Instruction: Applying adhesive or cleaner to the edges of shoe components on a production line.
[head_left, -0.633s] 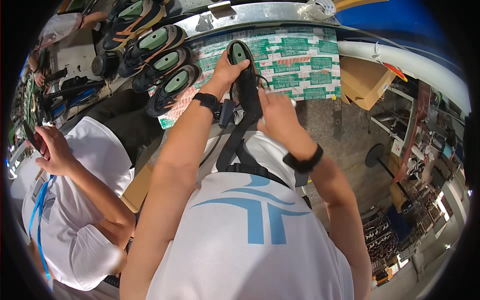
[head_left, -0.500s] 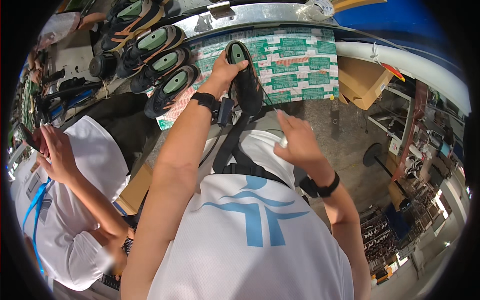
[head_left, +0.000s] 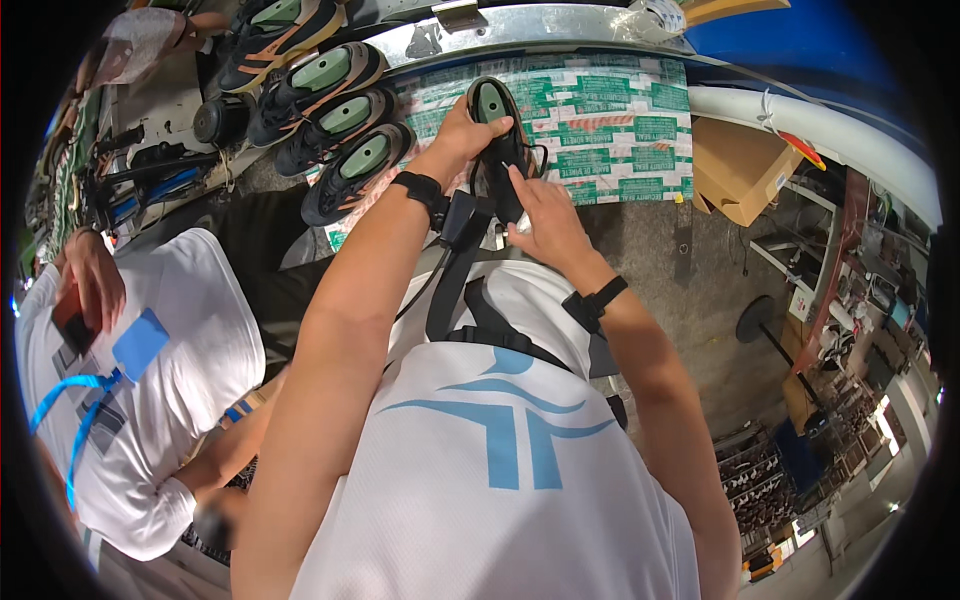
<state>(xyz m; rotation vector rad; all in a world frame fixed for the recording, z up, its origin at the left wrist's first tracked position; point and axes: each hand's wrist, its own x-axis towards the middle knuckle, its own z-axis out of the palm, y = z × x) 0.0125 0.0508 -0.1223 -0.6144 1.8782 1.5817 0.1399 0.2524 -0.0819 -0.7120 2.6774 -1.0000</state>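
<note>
A dark shoe [head_left: 487, 180] with a green insert [head_left: 492, 104] in its opening is held up in front of me, toe toward my body. My left hand [head_left: 462, 136] wraps round its heel end, thumb over the collar. A thin black lace [head_left: 543, 158] loops out at the shoe's right side. My right hand [head_left: 550, 222] is at the front part, index finger stretched along the upper and the other fingers curled. Something small and pale shows between its thumb and fingers, too little to name.
More shoes with green inserts [head_left: 362, 160] stand in a row at the left. Below the shoe lies a surface covered in green-and-white tape [head_left: 620, 130]. At the right are a cardboard box [head_left: 735, 170] and a white pipe [head_left: 830, 135]. Another person [head_left: 180, 330] sits close on my left.
My right hand has moved left and up from beside the shoe onto its front part. The lace, earlier drawn toward that hand, now loops beside the shoe. The other person's hands have lowered.
</note>
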